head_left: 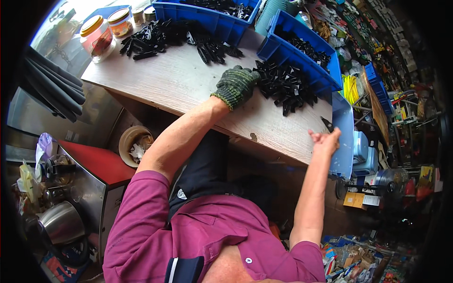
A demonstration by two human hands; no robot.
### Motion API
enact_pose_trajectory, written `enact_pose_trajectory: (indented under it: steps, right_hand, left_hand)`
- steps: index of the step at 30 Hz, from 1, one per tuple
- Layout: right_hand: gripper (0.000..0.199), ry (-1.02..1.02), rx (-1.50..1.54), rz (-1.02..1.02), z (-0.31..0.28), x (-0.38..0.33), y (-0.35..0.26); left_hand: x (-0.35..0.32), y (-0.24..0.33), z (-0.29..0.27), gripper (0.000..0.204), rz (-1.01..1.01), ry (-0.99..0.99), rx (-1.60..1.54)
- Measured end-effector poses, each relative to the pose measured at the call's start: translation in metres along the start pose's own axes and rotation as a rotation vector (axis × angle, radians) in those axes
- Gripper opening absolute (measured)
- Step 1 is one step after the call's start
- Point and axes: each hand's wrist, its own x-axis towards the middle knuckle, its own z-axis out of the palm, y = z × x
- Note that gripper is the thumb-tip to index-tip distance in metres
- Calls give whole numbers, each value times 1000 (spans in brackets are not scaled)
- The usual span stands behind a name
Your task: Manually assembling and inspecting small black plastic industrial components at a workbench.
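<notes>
My left hand point(236, 86), in a dark green knit glove, rests on the pale tabletop point(188, 85) with its fingers bent at the left edge of a pile of small black pointed pieces point(287, 87). Its fingertips are hidden, so whatever they hold does not show. At the table's right end my bare right hand point(324, 140) pinches one black pointed piece point(327, 124), its tip sticking out past the fingers. A second heap of black pieces point(207, 47) lies toward the back left.
Blue bins point(304, 49) of black pieces stand along the back. A light-blue tub point(343, 158) adjoins the table's right edge. Lidded jars point(96, 40) occupy the far left corner. A waste bucket point(128, 144) sits below, near a red-topped cabinet point(94, 160).
</notes>
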Motion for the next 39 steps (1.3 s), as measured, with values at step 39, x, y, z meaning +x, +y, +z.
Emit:
enact_pose_trajectory:
  steps: [39]
  right_hand:
    - [38, -759, -272, 56, 68, -132, 72]
  left_hand:
    - [-53, -2, -24, 44, -85, 299, -33]
